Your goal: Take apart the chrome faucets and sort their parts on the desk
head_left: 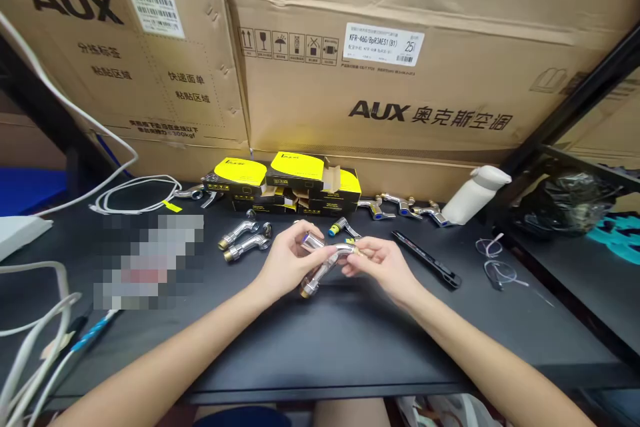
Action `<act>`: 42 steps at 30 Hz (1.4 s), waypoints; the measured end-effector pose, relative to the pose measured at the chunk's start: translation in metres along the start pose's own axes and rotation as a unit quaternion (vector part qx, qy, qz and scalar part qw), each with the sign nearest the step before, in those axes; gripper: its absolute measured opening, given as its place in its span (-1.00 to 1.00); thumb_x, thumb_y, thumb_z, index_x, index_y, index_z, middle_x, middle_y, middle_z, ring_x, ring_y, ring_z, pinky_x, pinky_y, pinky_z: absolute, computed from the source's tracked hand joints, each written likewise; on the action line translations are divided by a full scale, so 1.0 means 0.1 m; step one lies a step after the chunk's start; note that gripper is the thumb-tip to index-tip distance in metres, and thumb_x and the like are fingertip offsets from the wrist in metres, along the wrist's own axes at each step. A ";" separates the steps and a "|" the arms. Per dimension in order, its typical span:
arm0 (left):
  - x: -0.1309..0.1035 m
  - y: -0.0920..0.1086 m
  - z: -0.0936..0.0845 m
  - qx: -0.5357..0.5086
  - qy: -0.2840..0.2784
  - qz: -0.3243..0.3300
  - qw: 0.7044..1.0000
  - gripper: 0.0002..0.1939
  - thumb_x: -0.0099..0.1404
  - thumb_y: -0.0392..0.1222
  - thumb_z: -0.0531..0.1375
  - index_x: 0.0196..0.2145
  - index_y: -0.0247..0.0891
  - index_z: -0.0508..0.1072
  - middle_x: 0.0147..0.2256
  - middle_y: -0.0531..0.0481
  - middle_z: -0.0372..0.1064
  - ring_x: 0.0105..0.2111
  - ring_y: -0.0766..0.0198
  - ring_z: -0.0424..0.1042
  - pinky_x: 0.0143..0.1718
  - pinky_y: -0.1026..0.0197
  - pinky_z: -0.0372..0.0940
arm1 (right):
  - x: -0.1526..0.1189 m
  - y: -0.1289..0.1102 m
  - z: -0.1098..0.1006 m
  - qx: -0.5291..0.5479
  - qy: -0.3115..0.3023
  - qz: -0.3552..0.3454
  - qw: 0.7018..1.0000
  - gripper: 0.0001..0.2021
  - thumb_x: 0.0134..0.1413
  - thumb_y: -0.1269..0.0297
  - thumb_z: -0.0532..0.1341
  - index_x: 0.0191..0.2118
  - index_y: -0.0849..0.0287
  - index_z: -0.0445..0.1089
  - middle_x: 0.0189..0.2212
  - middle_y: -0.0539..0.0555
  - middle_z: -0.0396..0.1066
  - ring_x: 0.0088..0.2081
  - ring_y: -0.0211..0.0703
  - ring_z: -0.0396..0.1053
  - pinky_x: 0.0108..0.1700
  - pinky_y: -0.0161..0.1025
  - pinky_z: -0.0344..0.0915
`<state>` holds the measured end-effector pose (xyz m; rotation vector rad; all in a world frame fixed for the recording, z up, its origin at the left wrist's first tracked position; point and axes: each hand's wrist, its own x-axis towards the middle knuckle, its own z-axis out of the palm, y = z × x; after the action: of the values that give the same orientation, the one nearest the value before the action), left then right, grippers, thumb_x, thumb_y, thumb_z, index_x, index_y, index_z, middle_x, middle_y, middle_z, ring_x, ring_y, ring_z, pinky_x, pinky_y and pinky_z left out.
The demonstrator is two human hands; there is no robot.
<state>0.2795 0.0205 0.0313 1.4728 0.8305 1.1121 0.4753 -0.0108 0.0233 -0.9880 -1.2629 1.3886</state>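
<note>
Curling partly closed, the left hand (293, 255) is gripping the chrome tap (320, 263) over the bench (300, 360); the right hand (384, 265), nearly closed, is pinching one end. Two bent pipes (249, 244) are lying leftward, one bottle (475, 197) and one black tool (425, 260) rightward.

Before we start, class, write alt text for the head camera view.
A person's left hand and right hand hold chrome fittings over a black table. Beyond them: yellow-and-black boxes, a white bottle and large AUX cartons.

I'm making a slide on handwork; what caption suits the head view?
Left hand and right hand hold a chrome fitting over a black table, yellow-and-black boxes behind.
</note>
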 end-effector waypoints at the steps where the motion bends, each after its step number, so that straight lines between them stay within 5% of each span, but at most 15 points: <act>1: -0.01 0.00 0.01 -0.016 0.000 -0.021 1.000 -0.68 0.05 -0.10 0.34 -0.35 -0.26 0.30 -0.46 0.13 0.26 -0.56 0.42 0.31 -0.56 0.35 0.24 | -0.02 0.00 0.00 -0.049 0.032 -0.048 0.997 -0.75 -0.16 0.21 0.41 -0.32 0.19 0.48 -0.35 0.11 0.55 -0.37 -0.13 0.50 -0.20 -0.15 0.45; 4: -0.03 0.00 0.06 -0.050 0.001 -0.056 0.997 -0.66 0.07 -0.07 0.33 -0.34 -0.24 0.27 -0.48 0.13 0.27 -0.55 0.38 0.34 -0.58 0.33 0.27 | -0.04 0.00 0.01 -0.145 0.098 -0.136 0.975 -0.66 -0.23 0.25 0.45 -0.23 0.13 0.49 -0.28 0.11 0.54 -0.24 -0.06 0.49 -0.08 -0.10 0.40; 9: -0.05 -0.01 0.07 -0.033 0.031 0.001 0.999 -0.67 0.03 -0.12 0.36 -0.33 -0.25 0.31 -0.44 0.12 0.28 -0.54 0.42 0.31 -0.53 0.35 0.27 | 0.00 -0.05 0.00 0.011 -0.025 0.021 0.999 -0.62 0.13 -0.01 0.16 -0.25 0.27 0.46 -0.44 0.16 0.52 -0.46 -0.14 0.49 -0.40 -0.20 0.45; 13: -0.03 -0.02 0.02 -0.014 0.017 0.013 1.000 -0.67 0.05 -0.12 0.35 -0.33 -0.24 0.29 -0.48 0.13 0.30 -0.55 0.41 0.32 -0.52 0.34 0.24 | 0.03 -0.10 -0.01 0.061 -0.016 0.008 0.998 -0.63 -0.12 0.25 0.40 -0.13 0.15 0.41 -0.20 0.11 0.50 -0.23 -0.14 0.49 -0.28 -0.26 0.46; 17: -0.02 -0.01 0.02 0.002 0.014 0.021 1.000 -0.67 0.03 -0.12 0.36 -0.34 -0.26 0.32 -0.46 0.12 0.31 -0.53 0.41 0.32 -0.50 0.34 0.24 | 0.03 -0.07 -0.01 0.037 -0.028 0.043 0.998 -0.67 0.10 0.04 0.22 -0.18 0.23 0.44 -0.33 0.18 0.52 -0.37 -0.11 0.50 -0.36 -0.19 0.45; 20: 0.01 0.02 0.00 -0.010 0.023 -0.001 1.000 -0.66 0.01 -0.09 0.37 -0.34 -0.26 0.32 -0.48 0.11 0.32 -0.54 0.40 0.33 -0.53 0.35 0.25 | 0.02 -0.02 0.00 -0.091 0.044 -0.083 0.991 -0.77 0.01 0.15 0.31 -0.25 0.18 0.48 -0.33 0.16 0.52 -0.32 -0.06 0.49 -0.23 -0.07 0.44; 23: 0.10 0.08 -0.10 -0.039 0.090 -0.037 0.994 -0.64 0.02 -0.02 0.35 -0.34 -0.25 0.33 -0.49 0.10 0.34 -0.54 0.36 0.37 -0.57 0.35 0.27 | 0.01 -0.01 -0.01 -0.266 0.107 -0.281 0.916 -0.87 -0.03 0.31 0.34 -0.27 0.05 0.51 -0.22 0.13 0.50 -0.14 0.01 0.43 -0.02 0.01 0.34; 26: 0.24 0.12 -0.29 -0.091 0.210 -0.024 0.973 -0.64 0.02 0.02 0.34 -0.34 -0.24 0.35 -0.47 0.09 0.36 -0.49 0.33 0.41 -0.57 0.36 0.28 | 0.06 -0.07 -0.01 -0.365 0.116 -0.350 0.855 -0.87 -0.01 0.36 0.31 -0.28 0.03 0.50 -0.29 0.11 0.51 -0.12 0.02 0.40 -0.01 0.02 0.30; 33: 0.40 0.11 -0.55 -0.202 0.316 -0.003 0.927 -0.60 -0.01 -0.03 0.36 -0.29 -0.26 0.34 -0.44 0.06 0.39 -0.50 0.32 0.44 -0.56 0.34 0.30 | 0.56 -0.03 0.06 -0.390 0.046 -0.233 0.889 -0.86 -0.03 0.36 0.27 -0.27 0.15 0.41 -0.35 0.06 0.49 -0.30 -0.12 0.44 -0.17 -0.15 0.36; 42: 0.39 0.14 -0.54 -0.200 0.347 -0.003 0.916 -0.58 0.03 -0.03 0.34 -0.27 -0.22 0.24 -0.46 0.09 0.39 -0.57 0.37 0.40 -0.58 0.35 0.26 | 1.13 0.20 0.10 -0.467 -0.022 -0.227 0.855 -0.78 -0.04 0.54 0.15 -0.22 0.24 0.38 -0.30 0.12 0.47 -0.25 -0.11 0.43 -0.13 -0.15 0.34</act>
<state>0.2398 0.0714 0.0532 0.7207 1.0008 1.7220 0.4416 0.0983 0.0101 -1.1542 -2.1122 0.3742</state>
